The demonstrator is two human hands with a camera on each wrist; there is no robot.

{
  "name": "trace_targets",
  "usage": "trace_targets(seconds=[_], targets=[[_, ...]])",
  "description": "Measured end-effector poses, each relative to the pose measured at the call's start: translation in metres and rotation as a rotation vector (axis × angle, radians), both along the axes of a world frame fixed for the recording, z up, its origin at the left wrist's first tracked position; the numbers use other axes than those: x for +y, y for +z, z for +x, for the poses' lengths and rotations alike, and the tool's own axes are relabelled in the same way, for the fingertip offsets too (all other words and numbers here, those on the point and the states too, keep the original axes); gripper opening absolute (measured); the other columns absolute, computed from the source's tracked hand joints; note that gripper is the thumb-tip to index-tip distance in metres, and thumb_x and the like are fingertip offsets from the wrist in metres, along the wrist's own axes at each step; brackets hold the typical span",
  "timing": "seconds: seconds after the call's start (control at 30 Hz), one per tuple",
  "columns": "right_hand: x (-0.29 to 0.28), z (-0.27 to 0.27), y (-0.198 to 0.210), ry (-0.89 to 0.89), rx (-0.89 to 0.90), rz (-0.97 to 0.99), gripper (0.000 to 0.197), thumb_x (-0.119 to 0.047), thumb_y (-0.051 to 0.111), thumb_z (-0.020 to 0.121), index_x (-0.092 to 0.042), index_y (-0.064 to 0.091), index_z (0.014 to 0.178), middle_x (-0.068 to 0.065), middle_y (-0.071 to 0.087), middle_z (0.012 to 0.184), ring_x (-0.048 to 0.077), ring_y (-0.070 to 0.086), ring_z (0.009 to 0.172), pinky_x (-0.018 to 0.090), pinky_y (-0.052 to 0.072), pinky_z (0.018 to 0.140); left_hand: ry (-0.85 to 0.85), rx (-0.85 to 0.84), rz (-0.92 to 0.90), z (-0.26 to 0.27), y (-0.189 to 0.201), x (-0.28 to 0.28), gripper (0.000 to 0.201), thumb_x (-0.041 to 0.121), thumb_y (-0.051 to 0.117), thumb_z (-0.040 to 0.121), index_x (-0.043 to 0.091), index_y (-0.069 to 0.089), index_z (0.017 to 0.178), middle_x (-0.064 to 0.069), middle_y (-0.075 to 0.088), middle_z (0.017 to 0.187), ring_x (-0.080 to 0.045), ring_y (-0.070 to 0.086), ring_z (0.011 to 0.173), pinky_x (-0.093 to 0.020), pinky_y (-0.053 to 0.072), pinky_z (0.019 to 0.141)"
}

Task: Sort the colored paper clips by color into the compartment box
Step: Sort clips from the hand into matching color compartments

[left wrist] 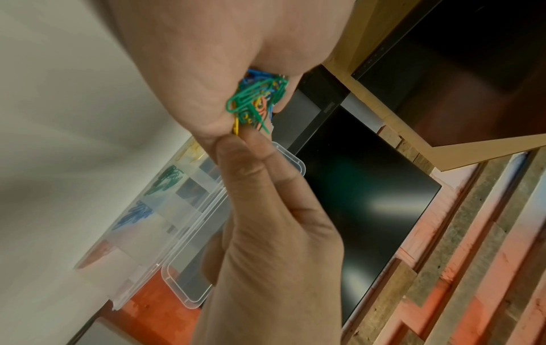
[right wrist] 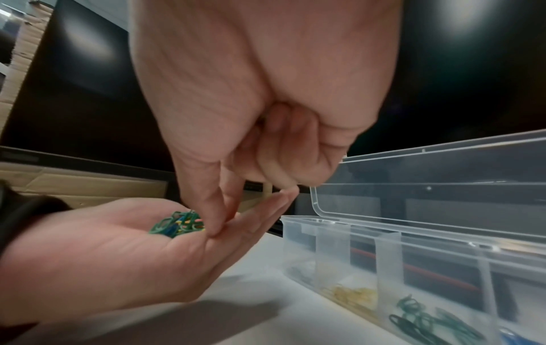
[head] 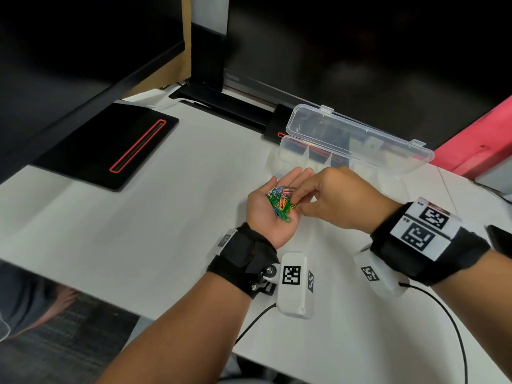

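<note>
My left hand point(head: 288, 181) lies palm up above the white table, fingers relaxed, with a tangled pile of coloured paper clips point(head: 281, 200) point(left wrist: 257, 100) point(right wrist: 177, 225) on the palm. The thumb and forefinger of my right hand point(head: 297, 207) pinch a yellow clip point(left wrist: 236, 127) at the pile's edge, and the other fingers are curled in. Just behind the hands, the clear compartment box point(head: 288, 159) point(right wrist: 298, 245) stands with its lid point(head: 360, 134) up. Its compartments hold pale clips point(right wrist: 301, 270), yellow clips point(right wrist: 354, 295), green clips point(right wrist: 422, 317) and blue clips point(right wrist: 508, 333).
A black monitor base with a red-edged slot point(head: 110, 145) lies at the left of the table point(head: 138, 231), and a second stand point(head: 221, 103) is behind the box. A pink block point(head: 476, 142) sits at the right. Wrist camera cables point(head: 443, 314) trail near the front edge.
</note>
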State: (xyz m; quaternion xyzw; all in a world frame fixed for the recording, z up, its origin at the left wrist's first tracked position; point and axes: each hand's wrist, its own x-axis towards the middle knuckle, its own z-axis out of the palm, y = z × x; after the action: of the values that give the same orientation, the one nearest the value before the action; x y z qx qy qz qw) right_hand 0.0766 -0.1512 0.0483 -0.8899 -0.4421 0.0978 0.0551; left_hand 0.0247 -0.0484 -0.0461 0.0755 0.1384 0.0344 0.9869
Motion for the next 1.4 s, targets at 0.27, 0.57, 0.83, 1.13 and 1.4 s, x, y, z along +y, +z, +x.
trace_targets(seconds=[0.27,0.57,0.83,1.13,1.4], targets=[[0.002,-0.001,-0.009,0.035,-0.074,-0.125,0.008,-0.033,0.059,0.091,-0.033,0.068,0.09,-0.002,0.067,0.087,0.023,0.061,0.085,0.041,0.052,0.075,0.007,0.005,-0.031,-0.002,0.003,-0.003,0.047,0.028,0.026,0.105,-0.003,0.057,0.122,-0.02,0.066,0.11,-0.026,0.071,0.07,-0.02,0.048,0.045],[-0.013,0.007,-0.008,-0.069,0.161,0.133,0.008,-0.018,0.065,0.091,-0.022,0.07,0.085,-0.002,0.063,0.067,0.008,0.053,0.063,0.027,0.046,0.067,0.018,-0.024,-0.126,0.0,0.003,-0.002,0.045,0.024,0.028,0.104,-0.007,0.056,0.12,-0.025,0.068,0.107,-0.034,0.072,0.085,-0.032,0.058,0.059],[-0.016,0.009,-0.005,-0.478,0.991,0.623,0.02,-0.015,0.043,0.096,-0.016,0.047,0.077,-0.004,0.023,0.057,0.012,0.01,0.05,0.021,0.009,0.042,0.023,-0.021,-0.103,-0.001,0.004,-0.002,0.045,0.024,0.029,0.104,-0.007,0.057,0.119,-0.025,0.064,0.117,-0.034,0.065,0.101,-0.042,0.051,0.086],[-0.014,0.027,-0.008,-0.633,1.49,1.026,0.044,-0.045,0.047,0.089,-0.021,0.035,0.054,-0.006,0.028,0.049,0.007,0.022,0.034,0.015,0.015,0.031,-0.002,-0.036,-0.143,0.001,0.001,-0.001,0.046,0.024,0.029,0.104,-0.009,0.057,0.118,-0.029,0.062,0.119,-0.037,0.055,0.119,-0.046,0.042,0.101],[0.002,0.008,0.002,-0.251,0.465,0.383,0.031,-0.029,0.057,0.096,-0.01,0.066,0.073,-0.009,0.053,0.051,0.011,0.046,0.045,0.021,0.041,0.043,0.053,-0.05,-0.093,0.002,0.0,0.0,0.047,0.029,0.029,0.104,-0.004,0.055,0.126,-0.023,0.068,0.106,-0.031,0.068,0.092,-0.043,0.046,0.098]])
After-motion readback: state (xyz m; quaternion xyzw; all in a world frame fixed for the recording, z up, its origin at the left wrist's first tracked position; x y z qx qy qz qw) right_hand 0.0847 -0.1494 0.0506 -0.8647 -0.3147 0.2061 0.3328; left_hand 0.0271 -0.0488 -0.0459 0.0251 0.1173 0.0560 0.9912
